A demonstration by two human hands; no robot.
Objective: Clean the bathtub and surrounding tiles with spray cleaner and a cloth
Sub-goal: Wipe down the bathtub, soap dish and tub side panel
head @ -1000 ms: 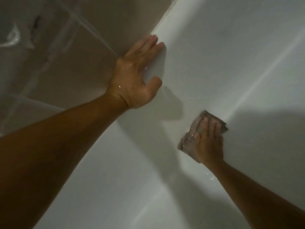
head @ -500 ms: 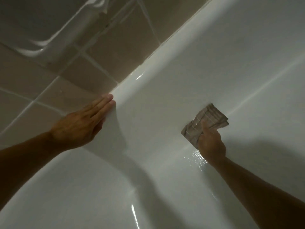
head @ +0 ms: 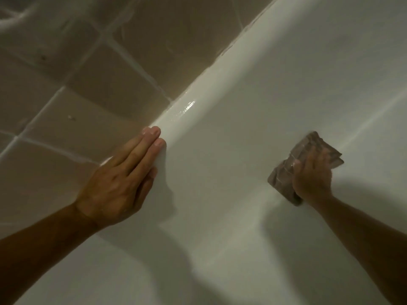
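Note:
The white bathtub fills most of the head view, its rim running from lower left to upper right. My left hand rests flat on the rim with straight fingers. Lower on the tub's inner wall, my right hand presses a folded brownish checked cloth against the surface, fingers spread over it. No spray bottle is in view.
Beige floor tiles with pale grout lines lie beyond the rim at the upper left. A wet sheen glints on the rim above my left hand. Shadows of both arms fall across the tub's wall.
My left hand slid along the rim and lies flatter with the thumb tucked in. My right hand shifted the cloth slightly along the tub wall. The view swung toward the tiles.

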